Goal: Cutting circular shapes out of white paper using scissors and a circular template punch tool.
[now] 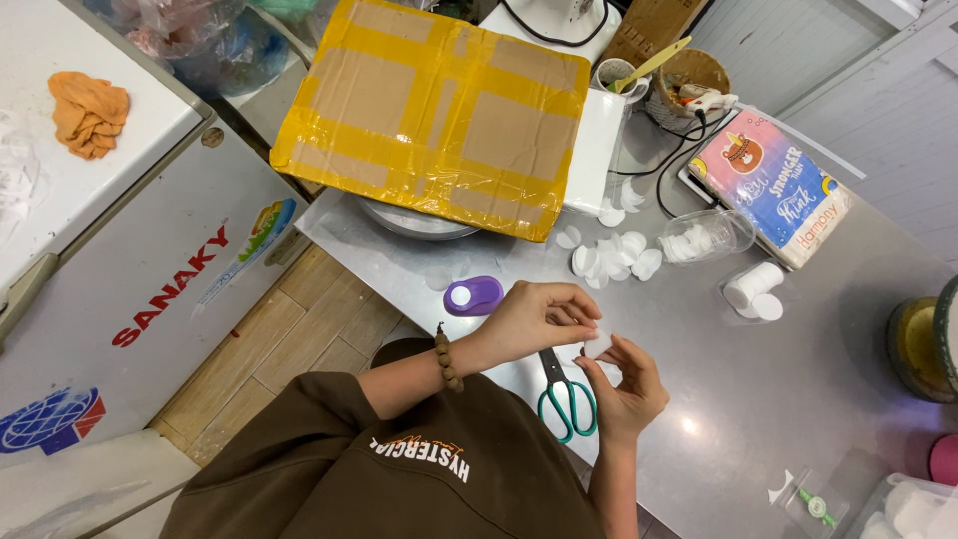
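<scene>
Steel worktable | your left hand and right hand — both pinched on one white disc | green-handled scissors just beneath.

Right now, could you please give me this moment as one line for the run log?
left hand: pinching white disc | right hand: pinching same disc | scissors: on metal table, under hands | purple punch: beside left hand
</scene>
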